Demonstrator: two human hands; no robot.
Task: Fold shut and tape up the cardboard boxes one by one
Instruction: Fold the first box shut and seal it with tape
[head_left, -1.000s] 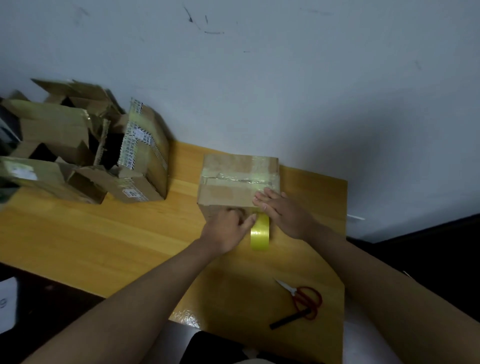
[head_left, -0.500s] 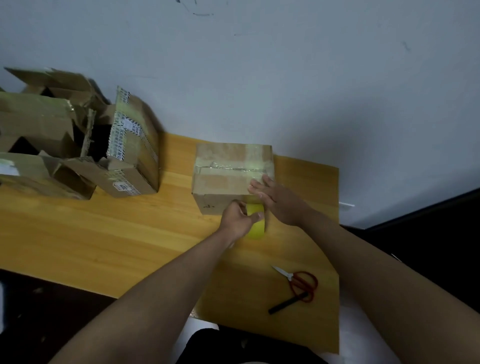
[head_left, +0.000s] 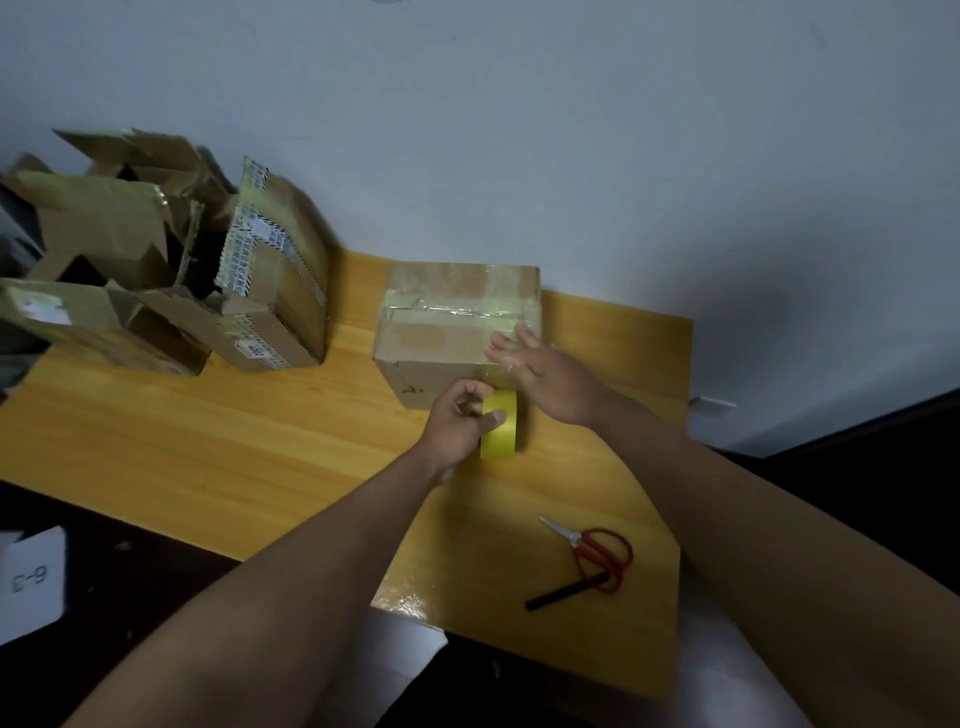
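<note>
On the wooden table (head_left: 156, 441) one closed cardboard box (head_left: 457, 332) stands by the wall with a heap of at least three opened boxes (head_left: 156, 270) well apart to its left; their exact number cannot be told. The right hand (head_left: 545, 374) lies flat with straight fingers on the box's near top edge, just above the single yellow tape roll (head_left: 500, 427), which the left hand (head_left: 457, 428) grips on edge against the box's front face. One pair of red scissors (head_left: 597, 556) lies nearer the right arm, towards the table's front, beside one black pen (head_left: 563, 595), so the cut looks likelier for that hand.

A wooden table (head_left: 218, 447) carries a taped box (head_left: 441, 338); opened boxes (head_left: 156, 270); red-handled scissors (head_left: 597, 556).
</note>
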